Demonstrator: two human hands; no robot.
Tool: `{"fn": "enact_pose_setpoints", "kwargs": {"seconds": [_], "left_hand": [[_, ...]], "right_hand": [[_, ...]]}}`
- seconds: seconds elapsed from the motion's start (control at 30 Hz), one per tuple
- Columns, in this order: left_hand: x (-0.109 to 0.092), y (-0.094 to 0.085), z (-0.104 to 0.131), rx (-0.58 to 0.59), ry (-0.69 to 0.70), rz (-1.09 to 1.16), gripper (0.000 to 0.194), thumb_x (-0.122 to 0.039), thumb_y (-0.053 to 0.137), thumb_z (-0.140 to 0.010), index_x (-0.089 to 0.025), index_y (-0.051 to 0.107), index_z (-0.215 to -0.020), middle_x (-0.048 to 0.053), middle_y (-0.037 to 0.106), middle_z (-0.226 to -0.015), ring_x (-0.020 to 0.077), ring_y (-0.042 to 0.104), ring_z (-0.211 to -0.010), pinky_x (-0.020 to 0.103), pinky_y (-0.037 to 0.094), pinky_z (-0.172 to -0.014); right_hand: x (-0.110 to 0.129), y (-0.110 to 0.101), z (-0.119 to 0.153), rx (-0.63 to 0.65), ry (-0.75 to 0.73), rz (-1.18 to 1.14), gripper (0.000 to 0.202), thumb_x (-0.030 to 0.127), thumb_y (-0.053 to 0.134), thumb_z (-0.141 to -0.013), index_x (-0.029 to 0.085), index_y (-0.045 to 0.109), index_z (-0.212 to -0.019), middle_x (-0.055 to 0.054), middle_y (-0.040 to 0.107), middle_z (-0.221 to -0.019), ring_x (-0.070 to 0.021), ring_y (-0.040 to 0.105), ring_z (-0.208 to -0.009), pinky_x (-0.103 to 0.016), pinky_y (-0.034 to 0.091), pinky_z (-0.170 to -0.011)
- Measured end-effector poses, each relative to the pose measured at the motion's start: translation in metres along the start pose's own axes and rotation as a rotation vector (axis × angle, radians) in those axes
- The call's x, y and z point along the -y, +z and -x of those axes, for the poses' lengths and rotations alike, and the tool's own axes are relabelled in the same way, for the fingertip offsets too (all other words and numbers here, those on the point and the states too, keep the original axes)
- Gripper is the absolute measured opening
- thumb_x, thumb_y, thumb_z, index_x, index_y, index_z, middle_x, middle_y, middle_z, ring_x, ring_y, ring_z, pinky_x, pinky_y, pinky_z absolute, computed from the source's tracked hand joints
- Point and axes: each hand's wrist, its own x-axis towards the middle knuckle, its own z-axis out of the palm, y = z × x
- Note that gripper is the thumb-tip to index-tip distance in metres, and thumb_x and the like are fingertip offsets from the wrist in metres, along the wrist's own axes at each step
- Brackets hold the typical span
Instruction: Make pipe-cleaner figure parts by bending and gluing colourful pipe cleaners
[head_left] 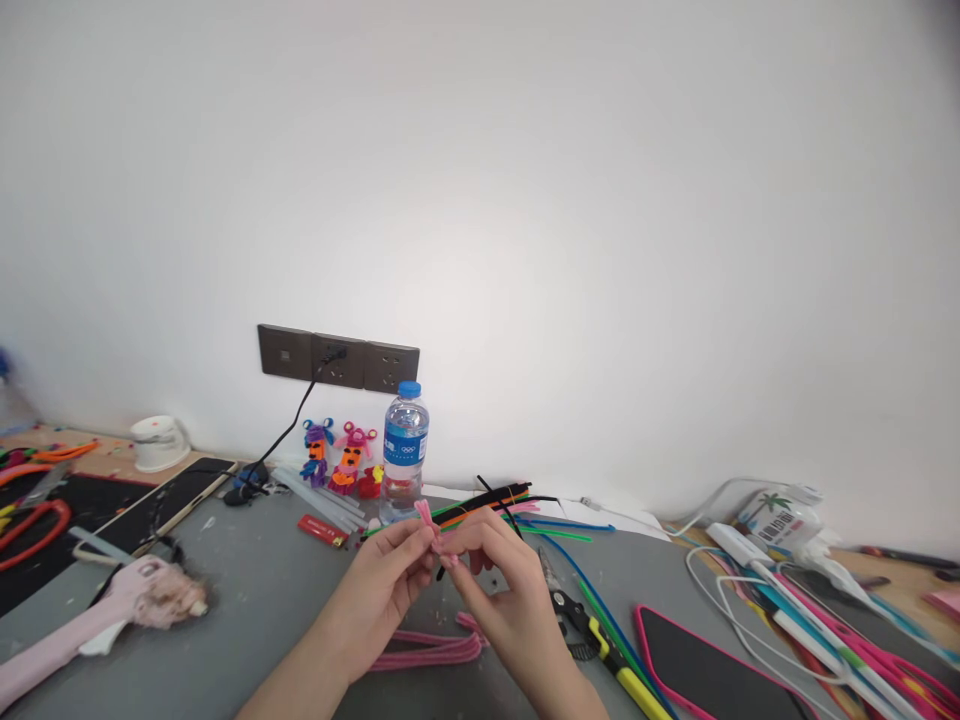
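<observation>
Pink fuzzy stems point(425, 514) stick up from between my two hands, over the grey mat. My left hand point(385, 583) pinches them with thumb and fingers. Close against it on the right, my right hand point(504, 577) has its fingertips closed on the same pink piece. The lower part of the piece is hidden by my fingers. Beneath my hands, a folded bundle of pink stems point(435, 652) lies on the mat. Black, orange and green stems point(487, 503) lie just behind my hands.
A water bottle point(406, 450) stands behind, beside small fuzzy figures point(349, 458). A pink glue gun point(112, 615) and red scissors point(37, 540) lie left. Yellow-black pliers point(600, 640), a pink-edged phone point(712, 665) and white cables point(724, 600) lie right.
</observation>
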Motion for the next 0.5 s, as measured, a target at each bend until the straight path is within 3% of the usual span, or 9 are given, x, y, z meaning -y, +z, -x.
{"fn": "enact_pose_setpoints", "kwargs": {"seconds": [0.13, 0.27, 0.4, 0.5], "left_hand": [[0.0, 0.0, 0.001, 0.002, 0.032, -0.045, 0.025, -0.031, 0.089, -0.06, -0.014, 0.073, -0.069, -0.001, 0.063, -0.065, 0.006, 0.053, -0.057, 0.015, 0.047, -0.056], [-0.004, 0.003, 0.006, 0.094, 0.088, -0.203, 0.026, -0.035, 0.086, -0.063, -0.013, 0.073, -0.066, -0.002, 0.059, -0.059, 0.0054, 0.046, -0.053, 0.015, 0.041, -0.052], [-0.009, 0.005, 0.009, 0.167, 0.057, -0.324, 0.027, -0.038, 0.085, -0.064, -0.014, 0.073, -0.065, 0.0, 0.062, -0.061, 0.0063, 0.044, -0.052, 0.018, 0.037, -0.052], [-0.01, 0.002, 0.008, 0.192, 0.023, -0.385, 0.026, -0.038, 0.084, -0.065, -0.014, 0.073, -0.064, 0.0, 0.064, -0.062, 0.0065, 0.044, -0.051, 0.019, 0.035, -0.052]], "right_hand": [[0.0, -0.003, -0.001, 0.002, 0.041, -0.068, 0.013, 0.018, 0.055, -0.09, 0.02, 0.059, -0.078, -0.002, 0.056, -0.074, -0.0158, 0.048, -0.065, -0.026, 0.037, -0.056], [-0.004, -0.006, -0.001, 0.02, 0.113, -0.144, 0.015, 0.024, 0.054, -0.092, 0.02, 0.06, -0.079, -0.004, 0.055, -0.078, -0.0171, 0.049, -0.068, -0.027, 0.038, -0.058], [-0.009, -0.009, -0.001, 0.06, 0.199, -0.25, 0.011, 0.027, 0.062, -0.088, 0.02, 0.065, -0.081, -0.006, 0.057, -0.09, -0.0178, 0.053, -0.074, -0.028, 0.041, -0.061], [-0.013, -0.011, -0.001, 0.097, 0.294, -0.372, 0.009, 0.029, 0.066, -0.085, 0.02, 0.065, -0.082, -0.004, 0.059, -0.085, -0.0168, 0.054, -0.072, -0.028, 0.042, -0.063]]}}
